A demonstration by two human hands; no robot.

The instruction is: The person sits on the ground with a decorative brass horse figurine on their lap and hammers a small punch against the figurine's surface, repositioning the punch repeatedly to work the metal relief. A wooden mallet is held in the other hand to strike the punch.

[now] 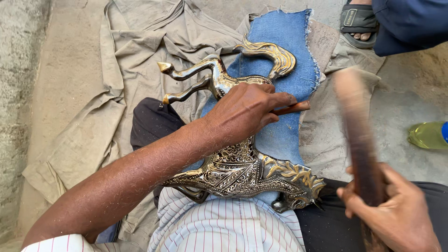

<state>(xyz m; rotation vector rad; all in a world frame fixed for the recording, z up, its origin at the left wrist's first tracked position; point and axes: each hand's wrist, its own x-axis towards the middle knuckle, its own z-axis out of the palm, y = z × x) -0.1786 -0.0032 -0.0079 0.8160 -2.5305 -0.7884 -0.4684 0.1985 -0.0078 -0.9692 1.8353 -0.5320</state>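
The left hand (245, 112) rests on the shiny engraved silver-and-gold metal horse figure (238, 168), fingers (280, 100) clamped on a thin brown wooden punch (294, 108). The right hand (396, 214) has its fingers wrapped around a blurred dark wooden mallet (357, 135), right of the horse.

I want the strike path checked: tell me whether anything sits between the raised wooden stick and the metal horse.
Only the left hand, which rests on the metal horse and pinches a thin reddish tool. The wooden stick in the right hand is raised and motion-blurred; nothing else visible intervenes.

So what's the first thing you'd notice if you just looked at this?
The shiny metal horse figure with gold trim, lying across the person's lap on a blue denim cloth. The left hand presses a thin brown tool against its middle. At lower right, the right hand grips a blurred wooden stick.
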